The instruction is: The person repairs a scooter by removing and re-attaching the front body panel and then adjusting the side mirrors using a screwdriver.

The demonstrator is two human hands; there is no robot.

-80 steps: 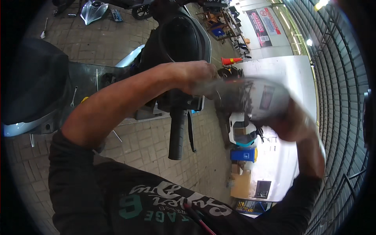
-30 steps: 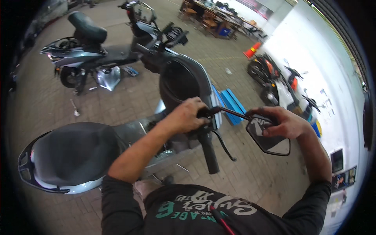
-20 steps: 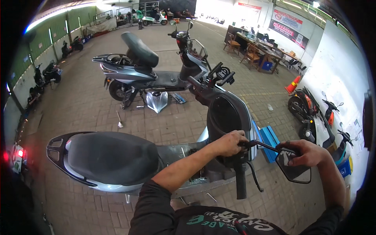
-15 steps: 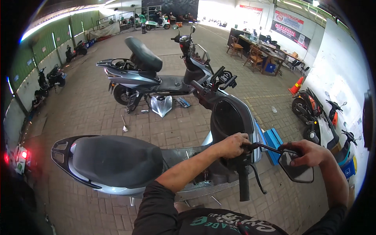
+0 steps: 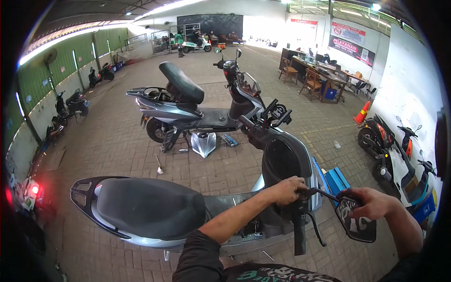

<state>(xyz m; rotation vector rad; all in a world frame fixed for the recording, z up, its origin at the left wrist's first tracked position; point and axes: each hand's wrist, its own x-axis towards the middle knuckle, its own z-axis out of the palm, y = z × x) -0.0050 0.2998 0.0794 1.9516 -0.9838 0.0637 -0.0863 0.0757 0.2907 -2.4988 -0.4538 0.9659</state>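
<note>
A silver-blue scooter [image 5: 150,207] with a long black seat lies crosswise before me, its dark front panel [image 5: 283,157] at the right end. My left hand [image 5: 287,190] is closed around the base of the mirror stem by the handlebar, whose black grip [image 5: 299,235] and brake lever [image 5: 319,232] point toward me. My right hand [image 5: 369,203] grips the upper part of the black-framed mirror [image 5: 356,228], fingers over its rim and thumb against the glass. The thin stem [image 5: 326,193] runs between both hands. The mirror's threaded end is hidden by my left fingers.
Another scooter [image 5: 202,117] with its seat raised stands beyond, beside a loose silver panel [image 5: 203,141]. Blue metal boxes [image 5: 337,179], an orange cone [image 5: 361,113], parked scooters [image 5: 390,155] and a cluttered desk [image 5: 324,70] are at right. A red light [image 5: 35,189] glows at left. People [image 5: 179,41] are at the back.
The view has swung up to show more of the garage. The mirror, blurred in my right hand earlier, is now at the handlebar, held by both hands, which have barely shifted since a second ago.
</note>
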